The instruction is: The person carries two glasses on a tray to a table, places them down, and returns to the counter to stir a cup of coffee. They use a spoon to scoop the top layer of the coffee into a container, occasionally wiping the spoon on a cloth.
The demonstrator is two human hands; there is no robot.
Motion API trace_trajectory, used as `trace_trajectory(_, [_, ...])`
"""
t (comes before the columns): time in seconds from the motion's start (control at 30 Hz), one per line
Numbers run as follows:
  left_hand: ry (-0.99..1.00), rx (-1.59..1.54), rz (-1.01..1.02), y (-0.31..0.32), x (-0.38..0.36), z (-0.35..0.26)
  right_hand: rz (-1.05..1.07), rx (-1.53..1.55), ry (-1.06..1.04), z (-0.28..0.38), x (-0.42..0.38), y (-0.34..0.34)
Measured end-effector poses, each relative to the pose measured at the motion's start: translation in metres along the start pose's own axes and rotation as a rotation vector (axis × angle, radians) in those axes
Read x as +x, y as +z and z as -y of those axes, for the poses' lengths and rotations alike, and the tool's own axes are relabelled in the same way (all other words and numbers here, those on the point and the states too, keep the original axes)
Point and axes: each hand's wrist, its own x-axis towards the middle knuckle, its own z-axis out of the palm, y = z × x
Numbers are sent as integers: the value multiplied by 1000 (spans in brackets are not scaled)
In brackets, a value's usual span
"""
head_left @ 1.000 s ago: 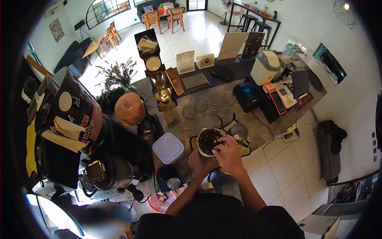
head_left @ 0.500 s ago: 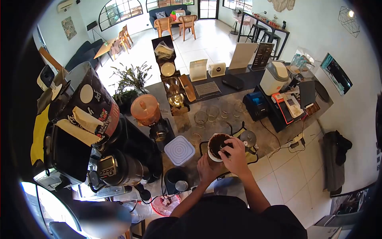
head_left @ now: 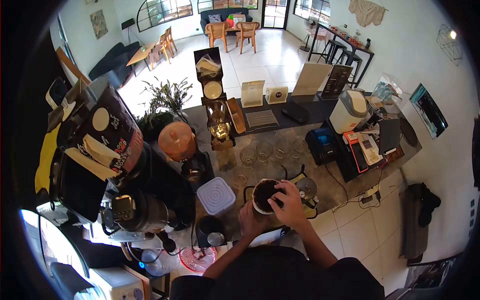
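A coffee dripper [head_left: 256, 202] with a pale rim holds dark coffee grounds [head_left: 266, 192] at the front of the counter. My left hand [head_left: 250, 220] is low on its left side, fingers curled against it, and the part below is hidden. Over the right of the rim, my right hand [head_left: 289, 202] has its fingers pinched together down at the grounds; whatever is between them is too small to make out. Just right of the dripper stands a metal kettle [head_left: 306, 188]. A white square lid or container [head_left: 216, 195] with ring marks lies to the left.
Several clear glasses [head_left: 264, 151] stand beyond the dripper. Coffee grinders, one with an orange lid [head_left: 177, 139], crowd the left side. A receipt printer [head_left: 321, 145] and a cable lie to the right. A wooden-framed drip stand [head_left: 218, 112] rises at the back.
The view has shifted, so the counter sits a little lower and further left. My right hand's fingers have moved slightly over the grounds; my left hand stays at the dripper's side.
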Motion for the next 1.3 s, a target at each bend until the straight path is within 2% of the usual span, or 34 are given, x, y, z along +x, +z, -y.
trace_trajectory(0.17, [-40, -32, -8, 5, -1, 4, 58, 106, -40, -20, 5, -6])
trace_trajectory(0.27, [-41, -116, 8, 4, 1, 2, 126, 204, -181, -34, 16, -16])
trace_trajectory(0.4, [18, 74, -145, -1, -5, -8, 280, 263, -284, -53, 29, -26])
trace_trajectory(0.47, [14, 248, -68, -4, -6, -19, 322, 301, -326, -57, 36, -33])
trace_trajectory(0.57, [38, 317, -50, 7, -14, -4, 416, 333, -375, -65, 34, -45])
trace_trajectory(0.67, [66, 335, -88, 0, -8, -18, 448, 364, -441, -73, 41, -48])
trace_trajectory(1.0, [109, 351, -68, -5, 1, -28, 502, 413, -448, -100, 47, -48])
trace_trajectory(1.13, [47, 346, -79, 2, -5, -19, 478, 415, -444, -97, 47, -43])
trace_trajectory(1.3, [107, 376, -90, 1, -4, -15, 464, 462, -408, -90, 49, -40])
